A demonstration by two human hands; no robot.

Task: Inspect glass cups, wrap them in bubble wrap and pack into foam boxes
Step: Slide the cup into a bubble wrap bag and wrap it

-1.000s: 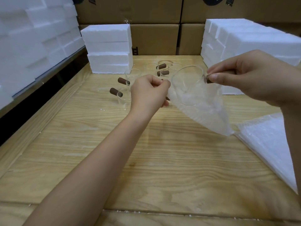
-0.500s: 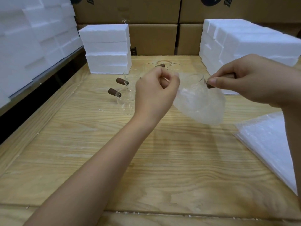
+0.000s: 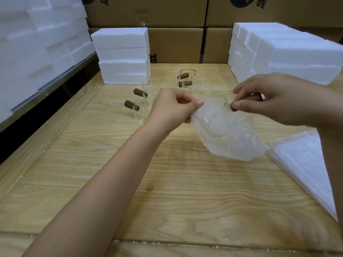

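A clear glass cup (image 3: 215,115) with a brown handle hangs above the wooden table (image 3: 130,182), sitting partly inside a bubble wrap bag (image 3: 233,140). My right hand (image 3: 274,99) pinches the cup's brown handle at its right side. The bag's left edge, beside the cup's rim, is pinched by my left hand (image 3: 170,108). Several more glass cups (image 3: 143,108) with brown handles stand on the table behind my hands.
A stack of flat bubble wrap bags (image 3: 304,164) lies at the right. White foam boxes stand stacked at the back left (image 3: 122,54), at the right (image 3: 285,51) and along the left wall (image 3: 37,43). Cardboard cartons (image 3: 176,43) line the back.
The bag has slid up round the cup and now bunches under it. My left hand rose to the rim, then dropped back to the bag's left edge; both hands sit lower.
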